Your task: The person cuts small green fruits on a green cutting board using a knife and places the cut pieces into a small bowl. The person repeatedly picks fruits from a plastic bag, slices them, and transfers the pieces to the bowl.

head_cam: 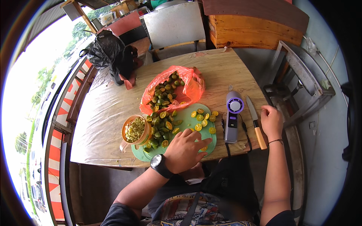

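Observation:
My left hand (185, 149), with a watch at the wrist, reaches over a green cutting board (185, 113). Its fingers are apart, close above halved calamansi limes (198, 127) on the board's right side. A heap of darker cut limes (162, 127) covers the board's middle, left of the hand. At the table's right edge, my right hand (272, 120) is curled, and nothing shows in it. Just left of it lies a knife (260, 137) with a wooden handle, its blade pointing away from me. An orange cup (148, 132) holds small pale pieces, perhaps seeds.
Behind the board, an open red plastic bag (193, 84) holds more limes. A handheld fan (232, 121) with a dark strap lies between board and knife. Black plastic bags (106, 50) rest at the table's far left corner. A metal-framed stand (305, 70) is at the right.

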The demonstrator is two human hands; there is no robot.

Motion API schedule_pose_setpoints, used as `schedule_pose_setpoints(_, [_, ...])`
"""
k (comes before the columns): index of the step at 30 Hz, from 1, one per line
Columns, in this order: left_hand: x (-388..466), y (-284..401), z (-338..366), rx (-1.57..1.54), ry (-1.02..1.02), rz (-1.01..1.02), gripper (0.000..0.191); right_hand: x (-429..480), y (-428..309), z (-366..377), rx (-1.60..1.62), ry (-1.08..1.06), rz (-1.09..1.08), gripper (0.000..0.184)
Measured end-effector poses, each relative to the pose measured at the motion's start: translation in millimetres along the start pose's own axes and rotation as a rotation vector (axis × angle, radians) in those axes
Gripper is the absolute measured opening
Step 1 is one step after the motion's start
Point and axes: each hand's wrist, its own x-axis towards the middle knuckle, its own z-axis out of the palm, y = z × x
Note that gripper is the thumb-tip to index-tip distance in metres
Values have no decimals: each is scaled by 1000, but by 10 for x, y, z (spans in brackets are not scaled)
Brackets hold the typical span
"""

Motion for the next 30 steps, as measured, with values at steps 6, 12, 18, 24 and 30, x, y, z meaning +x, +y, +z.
schedule_pose_setpoints(6, [-10, -88, -28, -50, 71, -38, 24, -7, 14, 6, 13, 10, -16, 19])
schedule_pose_setpoints(12, [-363, -498, -600, -1, 405, -278, 22, -7, 30, 18, 9, 20, -17, 16])
schedule_pose_setpoints(18, [-842, -1009, -933, 7, 559, -606, 33, -12, 34, 12, 50, 5, -2, 17])
schedule_pose_setpoints(24, [-1094, -1179, -907, 164, 459, -535, 29, -15, 3, -10, 10, -9, 5, 17])
schedule_pose_setpoints(30, [-1096, -1236, -1004, 86, 427, -543, 23, -14, -8, -10, -5, 2, 5, 18])
